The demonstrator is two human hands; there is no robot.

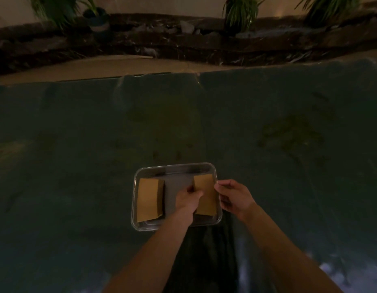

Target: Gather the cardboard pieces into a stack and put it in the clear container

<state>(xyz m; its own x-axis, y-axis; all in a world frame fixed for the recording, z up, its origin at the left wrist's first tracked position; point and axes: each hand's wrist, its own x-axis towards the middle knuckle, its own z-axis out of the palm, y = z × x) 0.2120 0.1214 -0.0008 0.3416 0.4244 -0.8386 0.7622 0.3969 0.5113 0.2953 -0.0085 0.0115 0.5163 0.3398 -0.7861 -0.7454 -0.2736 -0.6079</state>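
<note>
Both hands [187, 197] [234, 195] seemingly pinch cardboard stack [205, 195] inside clear container [177, 167].

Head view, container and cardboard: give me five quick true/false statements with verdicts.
1. Two cardboard stacks show at the clear container. True: the left stack and the right stack.
2. The left hand touches the right stack. True: its fingers are at that stack's left edge.
3. The right hand grips the left stack. False: it is at the right stack's right edge, by the container's rim.
4. The container sits on a bare wooden table. False: it sits on a dark green cloth.
5. The left stack lies outside the container. False: it lies inside, against the left wall.
</note>
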